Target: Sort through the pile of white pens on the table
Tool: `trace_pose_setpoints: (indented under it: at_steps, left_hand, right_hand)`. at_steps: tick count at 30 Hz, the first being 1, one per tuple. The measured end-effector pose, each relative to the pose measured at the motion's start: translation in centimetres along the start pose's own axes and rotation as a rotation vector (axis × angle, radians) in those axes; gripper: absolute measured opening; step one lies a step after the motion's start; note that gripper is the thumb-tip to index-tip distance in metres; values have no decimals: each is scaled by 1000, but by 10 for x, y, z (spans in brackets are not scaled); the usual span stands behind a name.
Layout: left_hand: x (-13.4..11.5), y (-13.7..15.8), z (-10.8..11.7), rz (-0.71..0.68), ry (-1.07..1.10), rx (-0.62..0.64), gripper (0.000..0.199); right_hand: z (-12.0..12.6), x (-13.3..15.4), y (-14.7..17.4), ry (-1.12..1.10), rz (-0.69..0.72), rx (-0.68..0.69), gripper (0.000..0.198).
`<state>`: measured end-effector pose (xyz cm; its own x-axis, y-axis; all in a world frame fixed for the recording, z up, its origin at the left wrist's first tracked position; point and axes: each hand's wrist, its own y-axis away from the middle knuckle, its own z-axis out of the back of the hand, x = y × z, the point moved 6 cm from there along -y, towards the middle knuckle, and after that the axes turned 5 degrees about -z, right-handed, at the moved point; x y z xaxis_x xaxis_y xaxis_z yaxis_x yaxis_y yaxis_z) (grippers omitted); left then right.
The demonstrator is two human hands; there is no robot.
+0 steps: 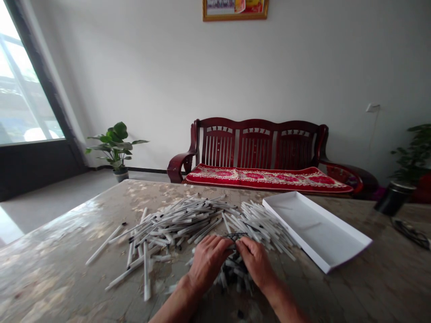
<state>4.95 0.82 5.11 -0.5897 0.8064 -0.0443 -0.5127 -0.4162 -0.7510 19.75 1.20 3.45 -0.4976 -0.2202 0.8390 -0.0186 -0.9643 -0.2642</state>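
- Left hand [209, 259] and right hand [254, 261] meet, fingertips pinched on dark slender pieces [235, 235]; I judge this step under way, unfinished;
- below them on the desk [57, 273] I see a mixed heap [224, 279] of pale and dark parts, partly hidden;
- beyond, a loose tube pile [182, 220] suggests plenty left;
- rightward, a neater tube pile [257, 220], perhaps the done share, lies beside a white tray [323, 235]; I cannot confirm that.

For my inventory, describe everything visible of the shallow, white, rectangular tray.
The shallow, white, rectangular tray, seemingly cardboard, has low walls and a floor with faint grey streaks. It lies open side up, slantwise on the brown patterned tabletop, beyond and right of the bare right hand. Slim whitish sticks crowd its left wall; contact is unclear.
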Motion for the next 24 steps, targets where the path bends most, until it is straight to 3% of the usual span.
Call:
trace_pose_setpoints:
  at_steps: [4,8,12,16,19,22,24]
  left_hand:
    - [9,0,4,62,-55,-7,22]
    - [14,2,3,65,-13,13,23]
    - [18,7,-4,118,66,44,25]
    - [19,8,-5,151,59,48,24]
    - [16,5,-5,125,51,54,23]
    - [14,4,-5,111,60,66,22]
    - [15,5,-6,129,66,71,22]
  right_hand:
    - [9,1,-3,-92,1,-18,40]
    - [15,6,-4,-48,79,24,37]
    - [17,5,-5,-48,153,24,22]
    - [13,-7,-5,-202,43,42,27]
    - [9,-13,-5,-187,-44,42,35]
    - [11,-9,-5,-101,-14,35,39]
    - [13,-4,-6,-109,31,26,29]
